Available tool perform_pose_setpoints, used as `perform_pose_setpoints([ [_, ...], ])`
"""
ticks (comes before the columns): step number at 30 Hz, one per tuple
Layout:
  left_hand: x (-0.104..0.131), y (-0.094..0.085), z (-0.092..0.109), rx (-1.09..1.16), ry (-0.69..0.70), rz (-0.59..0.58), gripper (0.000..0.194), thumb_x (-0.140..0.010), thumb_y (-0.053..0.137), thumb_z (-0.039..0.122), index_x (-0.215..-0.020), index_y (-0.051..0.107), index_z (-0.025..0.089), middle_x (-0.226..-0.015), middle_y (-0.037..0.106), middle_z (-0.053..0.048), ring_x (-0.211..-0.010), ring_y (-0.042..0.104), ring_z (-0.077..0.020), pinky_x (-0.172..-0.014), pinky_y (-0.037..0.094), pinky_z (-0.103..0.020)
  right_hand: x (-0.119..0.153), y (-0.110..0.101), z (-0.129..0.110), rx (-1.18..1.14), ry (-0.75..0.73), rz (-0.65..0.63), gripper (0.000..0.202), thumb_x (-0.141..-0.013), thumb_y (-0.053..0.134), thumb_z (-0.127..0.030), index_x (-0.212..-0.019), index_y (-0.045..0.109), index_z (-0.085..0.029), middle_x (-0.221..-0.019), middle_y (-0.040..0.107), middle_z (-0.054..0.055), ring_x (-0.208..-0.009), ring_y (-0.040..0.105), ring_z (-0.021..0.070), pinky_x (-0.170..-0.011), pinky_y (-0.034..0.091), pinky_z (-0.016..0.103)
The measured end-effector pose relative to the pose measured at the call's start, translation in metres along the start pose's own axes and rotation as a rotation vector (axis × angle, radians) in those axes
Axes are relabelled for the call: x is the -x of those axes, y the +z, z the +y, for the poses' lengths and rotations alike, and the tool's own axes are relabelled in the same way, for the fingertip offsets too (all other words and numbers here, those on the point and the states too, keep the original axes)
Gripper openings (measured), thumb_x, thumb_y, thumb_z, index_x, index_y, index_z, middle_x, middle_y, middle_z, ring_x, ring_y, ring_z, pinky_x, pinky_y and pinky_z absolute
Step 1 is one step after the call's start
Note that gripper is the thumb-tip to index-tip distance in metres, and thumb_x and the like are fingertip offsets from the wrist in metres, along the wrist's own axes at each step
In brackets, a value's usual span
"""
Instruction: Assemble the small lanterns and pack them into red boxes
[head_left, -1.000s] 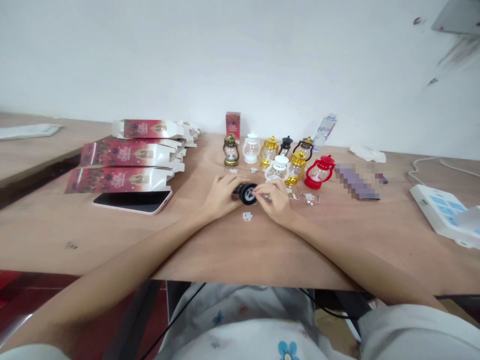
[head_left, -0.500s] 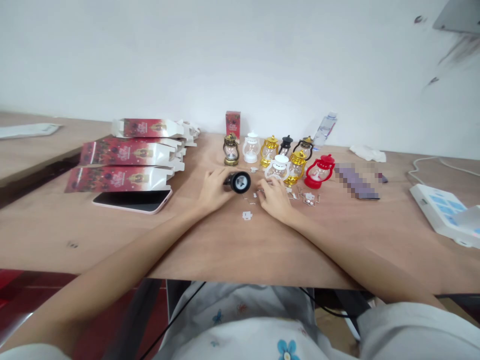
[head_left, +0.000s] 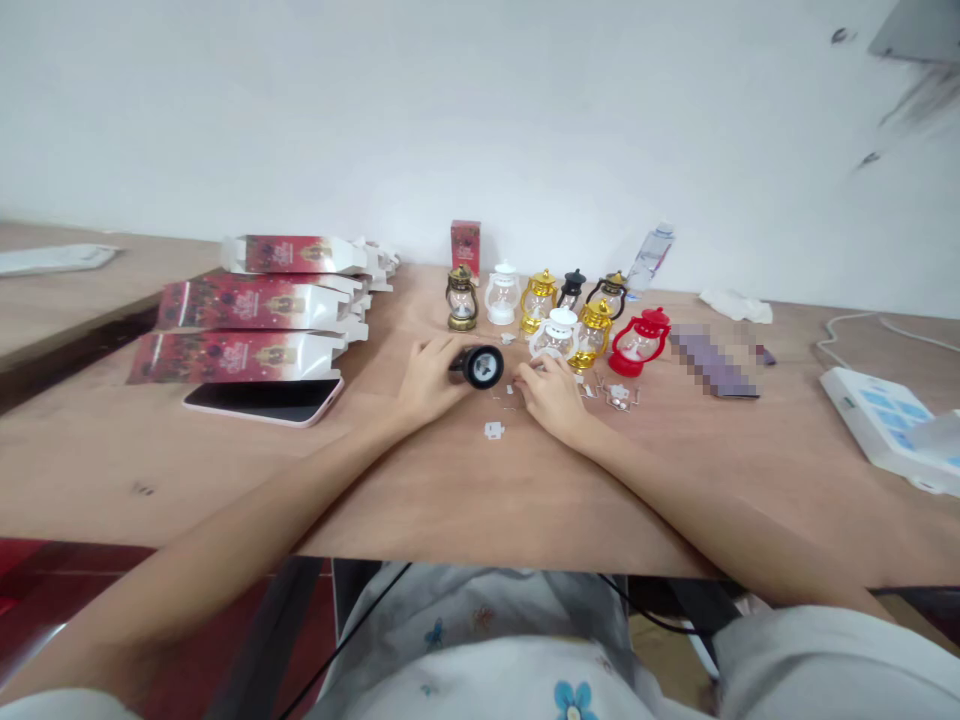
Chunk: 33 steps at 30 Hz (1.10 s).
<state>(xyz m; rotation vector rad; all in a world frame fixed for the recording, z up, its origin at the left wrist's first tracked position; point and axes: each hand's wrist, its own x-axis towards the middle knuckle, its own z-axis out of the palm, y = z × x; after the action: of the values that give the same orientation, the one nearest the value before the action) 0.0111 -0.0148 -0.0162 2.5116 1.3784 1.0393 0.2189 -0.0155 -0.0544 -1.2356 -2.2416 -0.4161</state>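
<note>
Black lantern point(head_left: 483, 367) mid-frame, left hand point(head_left: 431, 385) grip clamped round it; round end faces viewer, long axis foreshortened, running back leftward. Right hand point(head_left: 553, 400) just right of lantern, apart; whether its grip is together, unclear.

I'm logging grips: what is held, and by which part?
The left hand holds a black lantern, gripping behind its round base; right hand: cannot tell.

black lantern point(head_left: 481, 367) | tipped over | round base toward viewer, pale inside | in left grip point(head_left: 433, 382)
</note>
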Motion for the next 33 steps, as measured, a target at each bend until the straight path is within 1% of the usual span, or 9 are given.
perform_pose_setpoints([
  [4,0.000,0.001,0.000,-0.026,0.031,-0.008,0.037,-0.075,0.059,0.025,-0.112,0.055,0.026,-0.120,0.062,-0.003,-0.113,0.054,-0.0241,-0.091,0.032,-0.038,-0.001,-0.001,-0.002,0.029,-0.036,-0.032,0.016,-0.085,0.049,-0.008,-0.084,0.061,-0.017,-0.073,0.065,0.008,-0.090,0.051,0.0252,-0.077,0.036,0.035],
  [6,0.000,0.002,-0.001,-0.031,0.050,-0.007,0.038,-0.075,0.059,0.025,-0.113,0.055,0.026,-0.121,0.062,-0.002,-0.113,0.054,-0.0235,-0.090,0.031,-0.037,-0.002,-0.002,-0.003,0.018,-0.029,0.003,0.016,-0.085,0.048,-0.008,-0.085,0.061,-0.017,-0.074,0.065,0.008,-0.089,0.051,0.0247,-0.077,0.037,0.035],
  [9,0.000,0.002,-0.001,-0.032,0.054,-0.004,0.038,-0.075,0.060,0.024,-0.113,0.055,0.026,-0.120,0.062,-0.002,-0.113,0.054,-0.0228,-0.089,0.030,-0.036,-0.002,-0.004,-0.004,-0.064,-0.026,0.167,0.014,-0.088,0.047,-0.012,-0.091,0.060,-0.018,-0.079,0.064,0.008,-0.083,0.052,0.0225,-0.075,0.040,0.034],
  [13,0.000,0.002,0.000,-0.050,0.065,-0.022,0.038,-0.075,0.060,0.026,-0.113,0.055,0.025,-0.120,0.062,-0.003,-0.112,0.054,-0.0230,-0.088,0.030,-0.036,0.001,-0.006,-0.006,-0.249,-0.091,0.424,0.008,-0.090,0.050,-0.018,-0.092,0.057,-0.021,-0.081,0.065,0.005,-0.077,0.054,0.0200,-0.073,0.044,0.035],
  [16,0.000,0.004,0.000,-0.084,0.098,-0.048,0.037,-0.075,0.059,0.026,-0.112,0.056,0.024,-0.121,0.061,-0.004,-0.112,0.054,-0.0236,-0.087,0.031,-0.036,0.002,-0.006,-0.007,-0.402,-0.175,0.516,0.012,-0.088,0.053,-0.014,-0.097,0.053,-0.024,-0.086,0.068,0.003,-0.079,0.058,0.0187,-0.073,0.046,0.035],
  [19,0.001,0.007,0.000,-0.103,0.171,-0.056,0.036,-0.077,0.058,0.026,-0.112,0.056,0.023,-0.120,0.062,-0.006,-0.110,0.055,-0.0230,-0.087,0.031,-0.036,0.002,-0.007,-0.008,-0.478,-0.230,0.529,0.019,-0.087,0.054,-0.010,-0.099,0.051,-0.025,-0.089,0.069,0.002,-0.080,0.059,0.0184,-0.072,0.047,0.036],
  [25,0.004,0.008,0.001,-0.111,0.268,-0.031,0.033,-0.080,0.056,0.028,-0.112,0.056,0.022,-0.118,0.063,-0.006,-0.108,0.057,-0.0213,-0.087,0.030,-0.036,0.001,-0.009,-0.009,-0.508,-0.262,0.506,0.017,-0.087,0.055,-0.012,-0.097,0.052,-0.025,-0.087,0.068,0.002,-0.078,0.059,0.0179,-0.071,0.047,0.036],
  [29,0.004,0.008,0.002,-0.125,0.268,-0.030,0.033,-0.082,0.054,0.029,-0.114,0.056,0.022,-0.119,0.063,-0.007,-0.108,0.056,-0.0221,-0.086,0.031,-0.036,-0.001,-0.012,-0.013,-0.583,-0.154,0.498,0.011,-0.085,0.060,-0.018,-0.092,0.052,-0.024,-0.083,0.064,0.003,-0.080,0.059,0.0182,-0.073,0.048,0.036],
  [33,0.004,0.007,0.001,-0.142,0.294,0.005,0.032,-0.083,0.053,0.030,-0.114,0.057,0.022,-0.119,0.063,-0.007,-0.106,0.057,-0.0219,-0.085,0.031,-0.036,-0.004,-0.011,-0.017,-0.801,0.014,0.371,0.019,-0.080,0.068,-0.029,-0.092,0.054,-0.023,-0.093,0.061,0.005,-0.086,0.059,0.0184,-0.073,0.050,0.034],
])
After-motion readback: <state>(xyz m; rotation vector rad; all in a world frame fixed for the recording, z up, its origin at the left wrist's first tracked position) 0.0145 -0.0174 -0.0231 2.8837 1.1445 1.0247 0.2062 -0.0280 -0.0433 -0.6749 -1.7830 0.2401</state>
